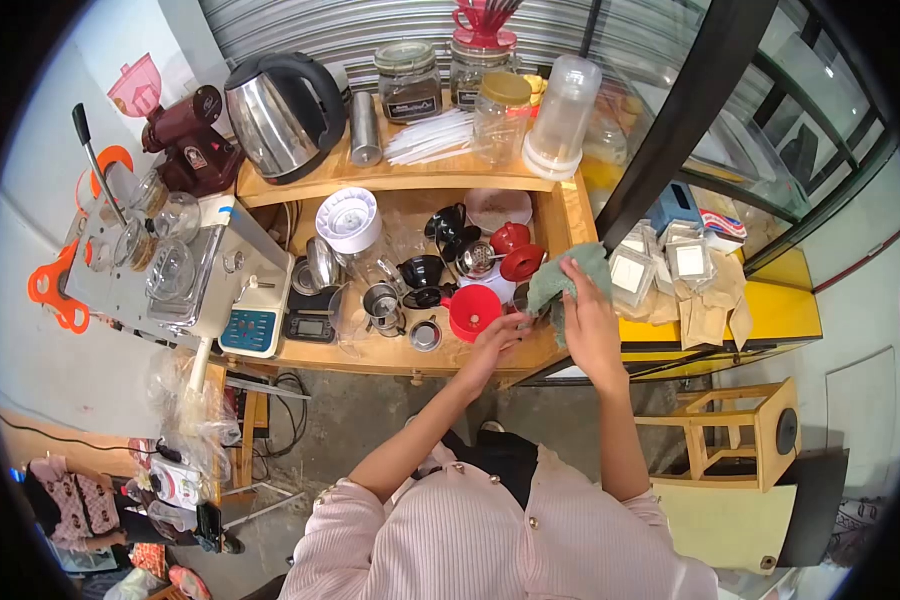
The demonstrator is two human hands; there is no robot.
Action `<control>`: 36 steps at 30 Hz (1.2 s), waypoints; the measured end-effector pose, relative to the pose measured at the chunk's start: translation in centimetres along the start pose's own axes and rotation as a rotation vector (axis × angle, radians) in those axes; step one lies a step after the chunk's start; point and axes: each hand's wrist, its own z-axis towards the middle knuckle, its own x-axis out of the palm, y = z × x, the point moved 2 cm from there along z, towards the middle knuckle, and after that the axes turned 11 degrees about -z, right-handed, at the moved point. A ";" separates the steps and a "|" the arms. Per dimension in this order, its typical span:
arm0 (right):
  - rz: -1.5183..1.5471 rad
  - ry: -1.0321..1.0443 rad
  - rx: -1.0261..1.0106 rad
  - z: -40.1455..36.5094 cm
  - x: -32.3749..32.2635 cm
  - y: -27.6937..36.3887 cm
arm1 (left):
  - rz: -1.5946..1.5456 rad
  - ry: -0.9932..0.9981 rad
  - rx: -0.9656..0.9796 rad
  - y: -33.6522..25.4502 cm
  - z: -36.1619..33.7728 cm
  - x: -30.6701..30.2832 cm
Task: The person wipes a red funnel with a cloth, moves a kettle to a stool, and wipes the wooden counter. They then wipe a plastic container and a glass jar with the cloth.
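Observation:
My right hand [588, 318] is closed on a green cloth [582, 272], at the right front corner of the wooden shelf. My left hand [494, 348] is beside it at the shelf's front edge, fingers drawn together next to a red coffee dripper [474, 312]. What these fingers hold is too small and covered to make out. Behind the hands lie a smaller red cup-shaped piece [521, 262] and a round metal strainer [476, 259]. Black drippers [422, 271] and a metal pitcher [382, 305] stand further left.
A steel kettle [280, 115], glass jars [408, 80] and a clear cylinder [564, 115] stand on the upper ledge. A digital scale [310, 327] sits at the left. Packets [632, 272] lie on the yellow counter to the right, above a wooden stool [730, 430].

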 end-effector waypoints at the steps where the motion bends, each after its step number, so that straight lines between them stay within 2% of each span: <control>1: 0.079 0.048 0.042 -0.1 -0.2 0.0 | 0.059 -0.112 0.049 0.5 -0.6 -0.7; 5: 0.425 0.111 0.116 0.2 -0.7 1.1 | 0.317 -0.497 0.374 2.7 -1.7 -6.5; 8: 0.925 0.074 0.257 -0.3 -0.8 1.8 | 0.541 -0.497 0.556 3.4 -0.6 -9.3; 11: 1.546 0.037 0.478 -1.7 -0.4 2.6 | 0.409 -0.466 0.602 3.8 1.2 -9.2; 14: 1.707 0.049 0.936 -3.8 0.9 2.4 | 0.479 -0.362 0.712 4.7 2.7 -9.8; 15: 1.751 0.049 1.094 -4.6 1.2 2.4 | 0.538 -0.402 0.705 4.4 2.6 -9.4; 20: 2.133 0.167 0.910 -7.6 4.1 1.8 | 0.784 -0.538 0.645 4.4 3.3 -10.3; 23: 2.262 0.207 0.914 -8.6 5.6 1.2 | 0.745 -0.516 0.663 3.9 3.1 -9.5; 26: 2.257 0.184 0.974 -9.5 6.3 1.2 | 0.696 -0.542 0.690 3.9 3.4 -9.5; 32: 2.275 0.147 0.973 -9.3 6.4 1.5 | 0.714 -0.513 0.607 1.9 1.4 -8.6; 35: 2.140 0.090 0.953 -8.1 6.1 1.8 | 0.816 -0.498 0.687 1.0 -0.5 -7.6; 36: 1.978 0.047 0.961 -7.4 5.7 2.0 | 0.759 -0.446 0.717 0.8 -1.2 -7.1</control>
